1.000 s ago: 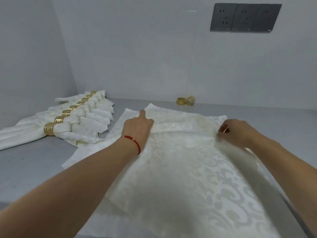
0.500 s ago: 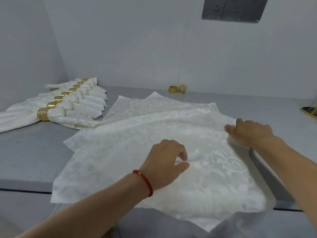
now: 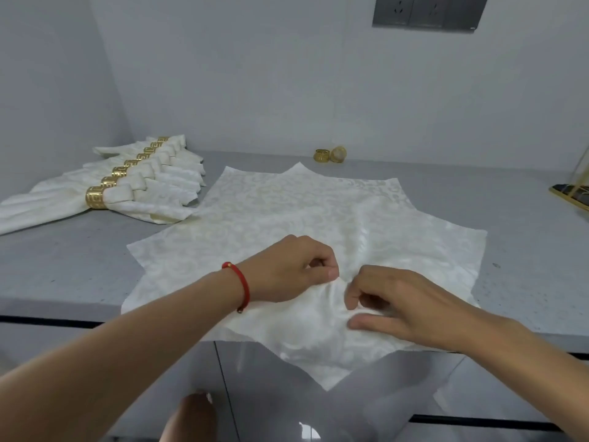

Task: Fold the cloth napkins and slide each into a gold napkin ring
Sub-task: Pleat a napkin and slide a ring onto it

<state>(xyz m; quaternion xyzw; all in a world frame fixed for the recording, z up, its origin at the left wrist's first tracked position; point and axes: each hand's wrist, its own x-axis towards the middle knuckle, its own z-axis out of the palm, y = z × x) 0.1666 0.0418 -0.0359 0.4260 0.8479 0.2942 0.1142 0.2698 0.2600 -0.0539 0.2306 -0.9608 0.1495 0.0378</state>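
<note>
Right hand now beside left hand, both pinching napkin.

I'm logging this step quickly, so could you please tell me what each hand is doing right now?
Left hand: pinching the middle of the top cloth napkin.
Right hand: fingers curled, pinching the same napkin right beside it.

looks like seven ringed napkins in a row, three flat napkins stacked, two loose gold rings
</note>
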